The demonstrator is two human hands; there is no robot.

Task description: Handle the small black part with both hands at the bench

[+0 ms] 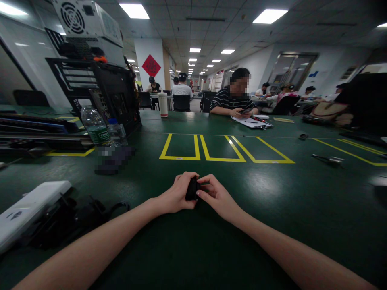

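Near the middle of the green tabletop (193, 249), a small black object (191, 190) sat between my two hands. My left grip (177, 194) was wrapped around it from the left, while my right grip (217, 197) pinched its right side with thumb and fingertips. Yellow tape outlines (225, 160) lay just beyond. To my left were a white box (36, 199) and a clear bottle (92, 119); across from me sat a person in a striped shirt (231, 98).

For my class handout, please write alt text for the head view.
A person's left hand grips a small black object, the right hand touching it, at a green table with yellow outlines. Opposite, someone in a striped top has a clipboard nearby.
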